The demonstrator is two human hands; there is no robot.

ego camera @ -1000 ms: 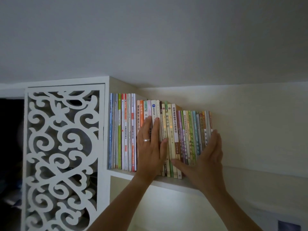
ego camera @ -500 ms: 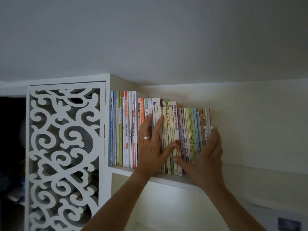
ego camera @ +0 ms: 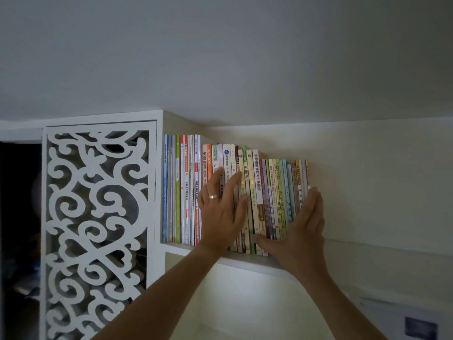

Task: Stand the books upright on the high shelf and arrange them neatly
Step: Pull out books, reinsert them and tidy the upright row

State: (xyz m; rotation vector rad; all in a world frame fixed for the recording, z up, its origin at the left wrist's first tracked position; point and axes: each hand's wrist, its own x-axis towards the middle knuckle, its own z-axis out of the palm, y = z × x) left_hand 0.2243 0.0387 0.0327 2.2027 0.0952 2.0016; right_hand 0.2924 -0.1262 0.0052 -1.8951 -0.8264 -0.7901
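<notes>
Nearest the shelf's (ego camera: 245, 260) front edge, left hand (ego camera: 220, 217) lies flat, fingers straight, on the mid-row spines; right hand (ego camera: 304, 231), also flat, braces the row's open right end. Books (ego camera: 256, 192) stand upright from the left wall. Risk: releasing the brace lets end volumes tip rightward.

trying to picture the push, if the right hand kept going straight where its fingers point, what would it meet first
Probably the ceiling. The right hand points up along the end of the books, with only bare wall beside it, though depth is unclear.
</notes>
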